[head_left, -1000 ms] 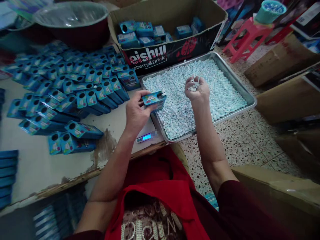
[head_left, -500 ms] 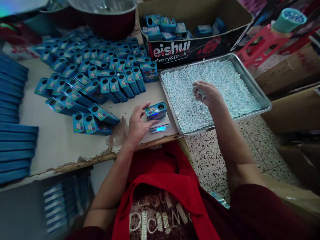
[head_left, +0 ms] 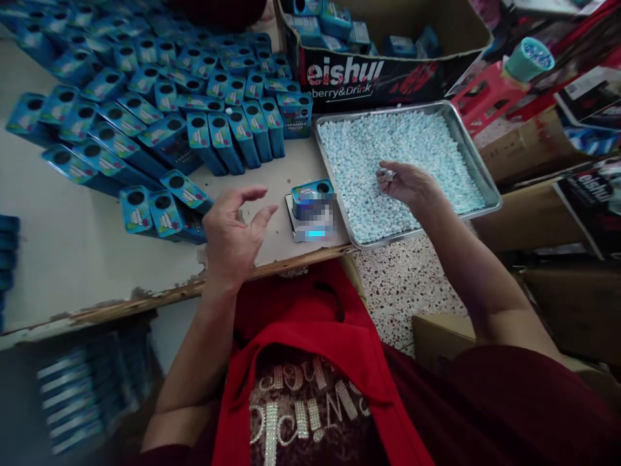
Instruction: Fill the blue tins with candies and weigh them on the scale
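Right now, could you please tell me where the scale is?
In the head view, the scale sits on the table between the left hand and the metal tray, under a blue box.

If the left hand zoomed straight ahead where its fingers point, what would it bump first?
Probably the small blue box with a round hole, on the little scale with the glowing display. The left hand's height is hard to judge.

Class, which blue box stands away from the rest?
The blue box on the small scale, between the left hand and the metal tray; the other boxes on the table are grouped together.
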